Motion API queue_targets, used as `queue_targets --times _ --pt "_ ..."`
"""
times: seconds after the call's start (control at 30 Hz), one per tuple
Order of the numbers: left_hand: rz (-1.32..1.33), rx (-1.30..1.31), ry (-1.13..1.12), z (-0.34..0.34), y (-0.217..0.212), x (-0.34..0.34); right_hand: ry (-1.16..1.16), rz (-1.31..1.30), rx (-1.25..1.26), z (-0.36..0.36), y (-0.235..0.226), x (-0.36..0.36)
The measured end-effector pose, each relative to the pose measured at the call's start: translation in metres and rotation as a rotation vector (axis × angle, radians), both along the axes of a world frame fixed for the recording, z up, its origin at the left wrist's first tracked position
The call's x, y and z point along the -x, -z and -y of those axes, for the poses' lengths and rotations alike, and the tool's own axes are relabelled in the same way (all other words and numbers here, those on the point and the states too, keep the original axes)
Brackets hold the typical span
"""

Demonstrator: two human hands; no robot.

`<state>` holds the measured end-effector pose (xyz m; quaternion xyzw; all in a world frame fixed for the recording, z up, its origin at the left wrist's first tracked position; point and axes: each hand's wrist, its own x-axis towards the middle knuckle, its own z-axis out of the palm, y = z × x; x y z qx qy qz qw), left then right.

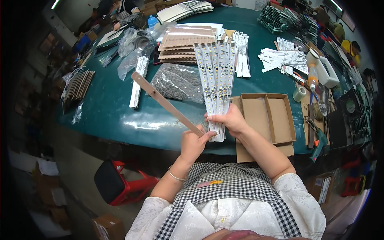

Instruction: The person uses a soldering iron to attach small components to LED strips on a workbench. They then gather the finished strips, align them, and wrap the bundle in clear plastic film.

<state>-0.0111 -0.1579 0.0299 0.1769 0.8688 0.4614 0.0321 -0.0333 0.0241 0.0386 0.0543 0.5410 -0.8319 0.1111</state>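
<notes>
A long, narrow pinkish-brown strip (166, 102) slants up and to the left from my left hand (193, 144), its lower end pinched by thumb and fingers. My right hand (232, 121) is closed around the lower part of a fanned bundle of white LED circuit strips (216, 76), which stand up with rows of small yellowish lights showing. My left thumb comes close to the bundle's bottom end; whether it touches cannot be told. Behind the hands lies a clear plastic bag of small grey screw-like pieces (176, 82).
An open cardboard box (256, 116) with a divider sits beside my right forearm. Stacked pinkish-brown panels (186, 44) lie farther back on the green table (108, 104). More white strips (282, 59), a white jug (325, 72) and a green power screwdriver (319, 145) are at right.
</notes>
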Motion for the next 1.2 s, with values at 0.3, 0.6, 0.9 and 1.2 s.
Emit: queue_targets --times 0.3,0.6,0.9,1.2 --pt "0.120 0.008 0.207 0.010 -0.014 0.020 -0.054 -0.042 0.038 0.003 0.010 -0.002" --pt "0.325 0.117 0.204 0.006 -0.037 0.022 -0.094 -0.058 0.108 0.001 0.013 -0.007" --pt "0.170 0.292 0.262 0.000 -0.051 0.024 -0.079 -0.038 0.050 0.004 0.013 -0.004" --pt "0.064 0.343 0.195 -0.008 -0.042 0.020 0.044 -0.079 -0.069 0.003 0.001 -0.005"
